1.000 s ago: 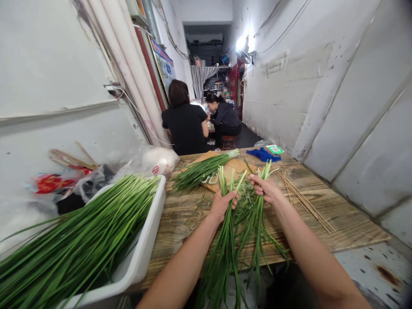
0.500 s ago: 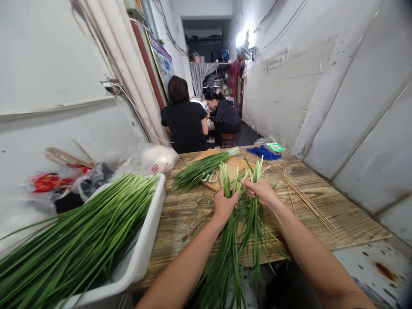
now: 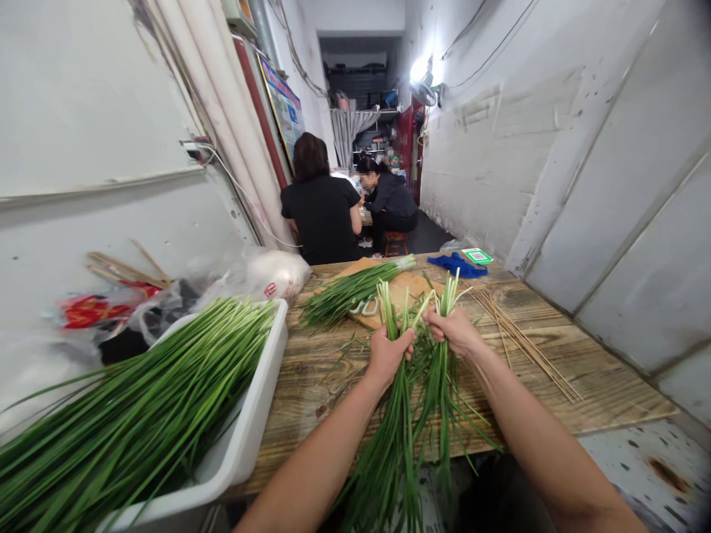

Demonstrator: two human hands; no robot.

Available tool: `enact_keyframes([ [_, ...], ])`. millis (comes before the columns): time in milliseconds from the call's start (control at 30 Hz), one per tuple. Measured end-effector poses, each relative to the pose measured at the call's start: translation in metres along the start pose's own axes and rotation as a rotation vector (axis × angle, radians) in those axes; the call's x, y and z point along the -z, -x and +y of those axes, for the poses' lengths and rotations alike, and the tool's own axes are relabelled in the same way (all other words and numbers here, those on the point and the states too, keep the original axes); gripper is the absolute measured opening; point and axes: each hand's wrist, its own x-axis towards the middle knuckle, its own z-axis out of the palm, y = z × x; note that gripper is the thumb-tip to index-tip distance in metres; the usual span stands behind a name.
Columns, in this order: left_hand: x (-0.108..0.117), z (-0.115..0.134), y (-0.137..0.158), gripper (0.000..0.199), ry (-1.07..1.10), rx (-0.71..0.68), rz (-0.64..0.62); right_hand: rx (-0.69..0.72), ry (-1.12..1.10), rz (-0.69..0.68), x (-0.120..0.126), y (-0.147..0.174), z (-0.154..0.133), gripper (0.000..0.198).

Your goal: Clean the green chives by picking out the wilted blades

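Observation:
My left hand (image 3: 389, 354) is closed around a bunch of garlic chives (image 3: 383, 451), pale stem ends up and green leaves hanging past the table's near edge. Close by on the right, my right hand (image 3: 452, 329) grips a second, thinner bunch of chives (image 3: 443, 414). A few pale stems slant between the two hands. Behind them, a bundle of chives (image 3: 355, 290) lies on a wooden board (image 3: 411, 287), its stem ends wrapped in something clear. White-handled scissors (image 3: 365, 305) rest beside it, blades hidden. Loose leaf scraps lie under my hands.
A white plastic bin (image 3: 261, 400) heaped with chives stands at left, plastic bags (image 3: 275, 275) behind it. Thin sticks (image 3: 525, 340) and a blue cloth (image 3: 458, 264) lie on the wooden table (image 3: 316, 370) at right. Two people (image 3: 321, 211) sit beyond the table.
My right hand has shifted slightly right, away from the left, and a pale stem now stretches between the bunches. Both hands keep their hold on the chives.

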Motion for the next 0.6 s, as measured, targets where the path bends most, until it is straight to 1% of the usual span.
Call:
enact_keyframes([
  [100,0.003,0.002,-0.001,0.026,0.022,0.013,-0.048,0.008,-0.026,0.111,0.003,-0.004,0.002,0.022],
  [233,0.007,0.001,-0.004,0.028,0.074,0.056,-0.083,0.051,-0.096,0.323,0.015,-0.014,0.004,0.026],
  [300,0.007,0.000,-0.005,0.027,0.083,0.086,-0.104,0.059,-0.128,0.398,0.020,-0.018,0.005,0.028],
  [500,0.008,-0.002,-0.006,0.025,0.056,0.152,-0.111,0.020,-0.163,0.518,0.032,-0.028,0.013,0.033],
  [600,0.009,-0.003,-0.007,0.024,0.052,0.180,-0.120,-0.002,-0.173,0.528,0.039,-0.034,0.019,0.036],
])
